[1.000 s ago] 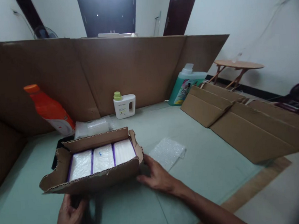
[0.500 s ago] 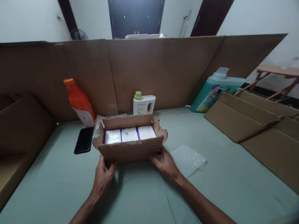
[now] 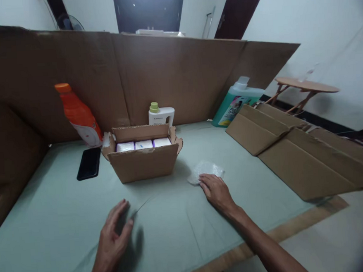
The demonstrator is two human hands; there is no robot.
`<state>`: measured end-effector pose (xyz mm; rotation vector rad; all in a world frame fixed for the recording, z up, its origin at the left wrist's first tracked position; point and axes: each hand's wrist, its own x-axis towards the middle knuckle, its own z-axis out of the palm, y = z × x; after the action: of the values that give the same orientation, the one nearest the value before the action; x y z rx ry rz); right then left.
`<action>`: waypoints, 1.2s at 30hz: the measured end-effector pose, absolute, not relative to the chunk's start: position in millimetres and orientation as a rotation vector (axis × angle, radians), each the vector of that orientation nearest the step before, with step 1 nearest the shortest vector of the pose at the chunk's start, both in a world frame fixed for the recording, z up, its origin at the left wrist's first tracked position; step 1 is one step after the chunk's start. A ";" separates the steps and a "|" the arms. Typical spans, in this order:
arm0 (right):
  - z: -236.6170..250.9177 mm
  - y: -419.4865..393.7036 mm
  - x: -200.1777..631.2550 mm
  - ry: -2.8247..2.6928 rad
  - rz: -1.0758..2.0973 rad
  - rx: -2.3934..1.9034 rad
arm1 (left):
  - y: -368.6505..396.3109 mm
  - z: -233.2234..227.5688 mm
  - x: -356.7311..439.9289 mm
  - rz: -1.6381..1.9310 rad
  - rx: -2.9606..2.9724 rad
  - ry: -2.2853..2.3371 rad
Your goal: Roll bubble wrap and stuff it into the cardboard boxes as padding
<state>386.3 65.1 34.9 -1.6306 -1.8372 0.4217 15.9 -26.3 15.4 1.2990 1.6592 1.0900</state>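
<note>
An open cardboard box stands upright on the green cloth, its flaps raised, with white packs edged in purple inside. Neither hand touches it. My left hand hovers over the cloth in front of the box, thumb and fingers apart, holding nothing. To the right of the box, my right hand has its fingers pressed together on a crumpled piece of clear bubble wrap. The hand itself hides the near part of the wrap.
Behind the box stands a white bottle with a green cap. An orange bottle and a black phone are at left. A teal jug and folded cardboard lie right. A cardboard wall runs along the back.
Both hands have let go of the box, which now rests on the cloth. The left hand drew back towards me; the right moved onto the bubble wrap. The view has shifted right.
</note>
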 end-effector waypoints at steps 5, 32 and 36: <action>74.3 49.1 366.8 -1.664 0.551 -1.516 | -57.3 20.1 45.9 1.032 1.318 1.470; 31.9 26.6 353.5 -1.393 0.859 -1.535 | -24.5 52.3 -4.6 0.807 1.332 1.813; 41.1 67.0 335.4 -1.621 0.757 -1.447 | 24.6 60.2 -15.8 1.080 1.475 1.890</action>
<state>335.4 67.0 41.1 -1.4475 -1.6205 0.7573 -15.8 24.6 60.2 1.4752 1.8900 1.0800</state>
